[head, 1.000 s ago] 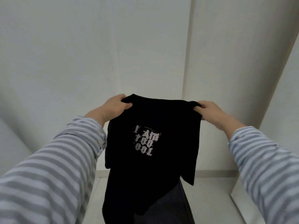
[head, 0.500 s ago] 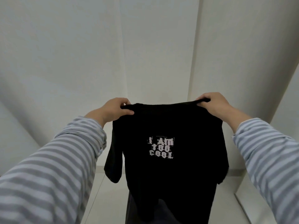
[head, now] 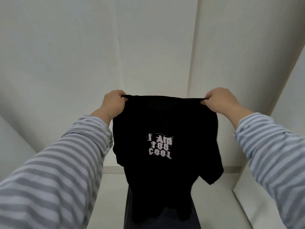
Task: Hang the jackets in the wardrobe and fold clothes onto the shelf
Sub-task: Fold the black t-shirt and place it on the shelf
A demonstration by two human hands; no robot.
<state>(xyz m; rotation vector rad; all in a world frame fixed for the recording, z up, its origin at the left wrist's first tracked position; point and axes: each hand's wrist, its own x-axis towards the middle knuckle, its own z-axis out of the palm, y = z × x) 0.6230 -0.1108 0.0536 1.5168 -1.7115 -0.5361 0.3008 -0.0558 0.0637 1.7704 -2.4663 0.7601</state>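
White wardrobe walls (head: 66,63) surround my black T-shirt (head: 165,123), pinched at its shoulders by my left hand (head: 113,103) and right hand (head: 219,100), hanging unfolded above the shelf (head: 112,192); folding hasn't started.

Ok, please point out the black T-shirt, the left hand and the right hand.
black T-shirt (head: 165,123): head view, plain chest fabric above the print.
left hand (head: 113,103): head view, back of the hand.
right hand (head: 219,100): head view, back of the hand.

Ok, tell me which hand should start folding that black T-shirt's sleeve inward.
Probably right. The right hand grips the T-shirt on the side where a sleeve hangs free; the left hand keeps its grip as anchor.
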